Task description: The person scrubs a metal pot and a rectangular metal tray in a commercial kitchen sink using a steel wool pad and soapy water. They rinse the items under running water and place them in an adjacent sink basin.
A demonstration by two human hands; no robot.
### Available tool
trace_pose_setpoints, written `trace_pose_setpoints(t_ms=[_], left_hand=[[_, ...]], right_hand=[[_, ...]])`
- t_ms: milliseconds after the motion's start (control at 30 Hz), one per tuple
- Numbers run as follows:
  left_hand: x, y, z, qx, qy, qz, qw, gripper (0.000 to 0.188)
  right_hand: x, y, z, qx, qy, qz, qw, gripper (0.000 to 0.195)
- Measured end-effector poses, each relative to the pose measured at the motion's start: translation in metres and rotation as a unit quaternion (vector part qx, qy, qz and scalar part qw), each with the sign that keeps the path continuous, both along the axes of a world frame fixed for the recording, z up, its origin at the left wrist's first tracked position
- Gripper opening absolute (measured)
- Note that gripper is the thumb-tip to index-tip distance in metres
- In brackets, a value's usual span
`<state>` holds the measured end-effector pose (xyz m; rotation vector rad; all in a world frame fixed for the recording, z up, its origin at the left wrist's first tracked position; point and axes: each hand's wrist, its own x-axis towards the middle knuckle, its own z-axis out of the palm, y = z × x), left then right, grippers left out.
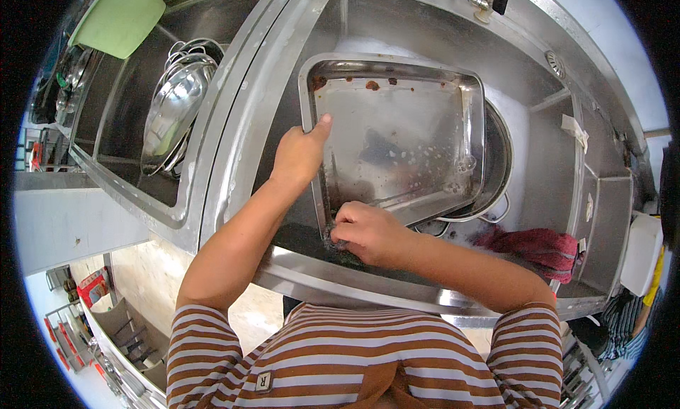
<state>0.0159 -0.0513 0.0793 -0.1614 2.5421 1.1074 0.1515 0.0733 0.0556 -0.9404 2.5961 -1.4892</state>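
A rectangular stainless-steel baking tray [366, 122] is held tilted inside the sink. Reddish-brown spots mark its far inner wall, and drops and suds lie across its floor. My left hand [303, 151] grips its left rim, thumb on the inside. At the near left corner, my right hand [372, 233] presses a dark metal scourer [337, 242] against the tray; the fingers hide most of the scourer. Behind the tray's right side sits a round steel pot [502, 143], partly covered by it, with wire handles.
The sink [552, 122] has a dark red cloth [547, 249] at its near right and a tap [481, 5] at the back. In the left sink basin stand several shiny steel pans [180, 100]; a green plastic tub [119, 21] overhangs that basin's far corner.
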Motion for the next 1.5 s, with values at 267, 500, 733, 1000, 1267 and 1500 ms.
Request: trace_pose_setpoints(t_ms=[267,500,733,1000,1267,1500], left_hand=[[0.005,-0.001,-0.006,0.014,0.042,-0.044,0.998,0.067],[-0.005,-0.003,-0.002,0.015,-0.063,-0.062,0.996,0.064],[-0.003,0.000,0.006,-0.033,0.052,-0.123,0.990,0.067],[-0.006,-0.005,0.001,0.059,-0.082,0.011,0.995,0.078],[-0.010,-0.003,-0.006,0.050,-0.059,0.011,0.997,0.074],[-0.005,-0.008,0.003,0.138,-0.067,-0.011,0.988,0.029]], right_hand=[[-0.006,-0.010,0.005,-0.008,0.094,0.064,0.993,0.007],[-0.045,-0.020,0.015,-0.068,0.111,-0.062,0.990,0.017],[-0.021,-0.006,0.005,0.034,0.076,0.067,0.994,0.005],[-0.023,0.011,-0.012,-0.015,-0.099,0.066,0.993,0.015],[-0.027,0.036,-0.026,0.087,-0.107,-0.036,0.990,0.020],[-0.081,0.002,-0.022,0.007,0.102,-0.282,0.954,0.025]])
